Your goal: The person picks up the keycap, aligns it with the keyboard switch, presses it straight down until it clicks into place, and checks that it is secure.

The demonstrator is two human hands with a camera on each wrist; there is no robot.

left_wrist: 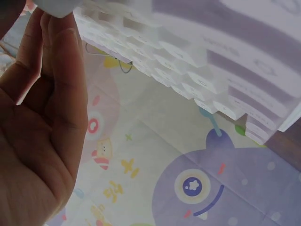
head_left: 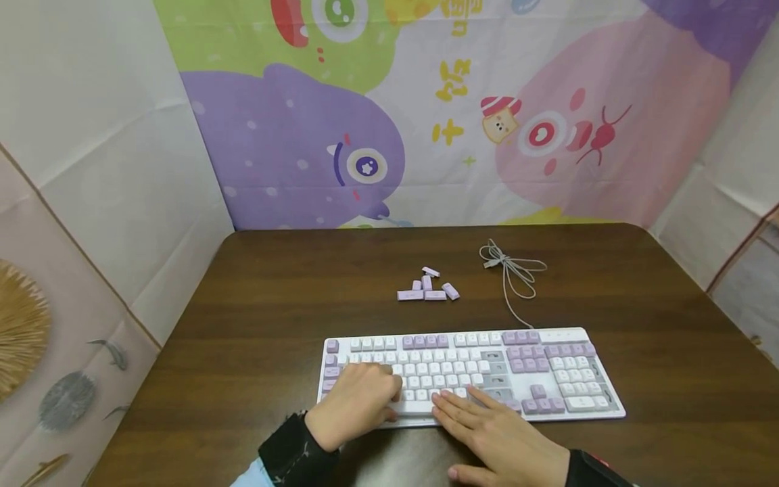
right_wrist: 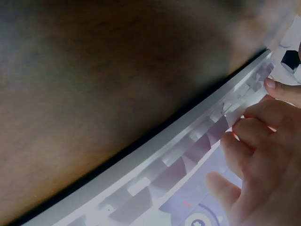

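Note:
A white, lilac and grey keyboard [head_left: 450, 368] lies on the brown table. My left hand [head_left: 359, 399] is over its lower left part with the fingers curled down. In the left wrist view, the fingertips and a dark, blurred thumb pinch a white piece [left_wrist: 59, 6]. It seems to be the left end of the white space bar [head_left: 416, 408]; the exact hold is partly hidden. My right hand [head_left: 499, 433] lies nearly flat, its fingertips touching the bottom rows near the space bar's right end. Its thumb is spread away from the keys.
Several loose lilac keycaps [head_left: 420, 295] lie behind the keyboard. To their right is a bundled white cable [head_left: 514, 270] running into the keyboard's back edge. A cartoon-printed cloth [head_left: 438, 189] hangs behind the table [head_left: 274, 291], with pale cloth at both sides.

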